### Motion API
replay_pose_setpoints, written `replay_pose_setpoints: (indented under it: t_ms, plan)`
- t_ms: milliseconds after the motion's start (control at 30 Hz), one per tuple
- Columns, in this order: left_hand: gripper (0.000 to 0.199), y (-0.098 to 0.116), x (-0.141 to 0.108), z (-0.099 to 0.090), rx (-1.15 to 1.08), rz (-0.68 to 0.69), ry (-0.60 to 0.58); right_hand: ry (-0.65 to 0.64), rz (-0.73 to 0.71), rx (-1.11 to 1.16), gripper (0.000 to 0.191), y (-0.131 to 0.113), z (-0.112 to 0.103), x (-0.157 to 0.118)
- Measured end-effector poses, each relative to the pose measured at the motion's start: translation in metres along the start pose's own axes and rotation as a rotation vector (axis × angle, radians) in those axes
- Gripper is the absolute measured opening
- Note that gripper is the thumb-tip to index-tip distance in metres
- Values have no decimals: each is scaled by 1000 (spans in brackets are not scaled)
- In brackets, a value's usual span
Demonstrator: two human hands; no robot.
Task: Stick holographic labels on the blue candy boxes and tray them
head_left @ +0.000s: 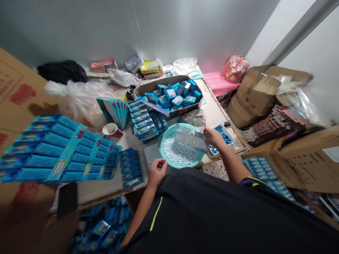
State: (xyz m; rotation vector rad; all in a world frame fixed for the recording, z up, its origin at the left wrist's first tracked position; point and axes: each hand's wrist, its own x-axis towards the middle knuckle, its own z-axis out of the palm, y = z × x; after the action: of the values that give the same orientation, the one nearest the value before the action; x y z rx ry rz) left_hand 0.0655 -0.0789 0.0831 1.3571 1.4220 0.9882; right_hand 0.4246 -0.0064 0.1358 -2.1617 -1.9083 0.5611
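A person's right hand (214, 137) clenches a silver foil pouch (191, 138) above a teal plastic basin (185, 126) near the front edge of the table (215, 114), while the left hand (158, 172) sits beside the basin, its fingers (159, 163) curled; whether they hold anything cannot be told. Pale pellets (180, 152) already cover most of the basin's floor. Toward the back edge, one cardboard tray (159, 86) carries about a dozen blue boxes (170, 94). One red-and-white mug (112, 130) stands left of the basin, and roughly five rows of blue packs (39, 151) lie farther left.
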Motion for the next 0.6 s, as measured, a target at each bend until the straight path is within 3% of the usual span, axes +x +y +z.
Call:
replay_pose_setpoints:
  t_ms: [100,200,300,367,433,500,600]
  plan:
    - [48,8,10,17,-301,-343,-118,79,-126,292,5,6,-26,-25]
    - [66,27,22,36,-484,-497,-295,248,-209,650,10,1,-57,-52]
    - [83,57,33,57,-664,-447,-489,416,-249,779,10,-23,-69,-74]
    - [86,81,36,72,-804,-349,-648,481,-355,687,2,-45,-62,-85]
    - [84,103,35,85,-903,-227,-772,506,-527,515,12,-67,-49,-91]
    - [77,120,32,93,-934,-146,-777,535,-644,348,17,-84,-35,-96]
    - [61,134,30,95,-913,-230,-594,532,-705,234,15,-100,-27,-102]
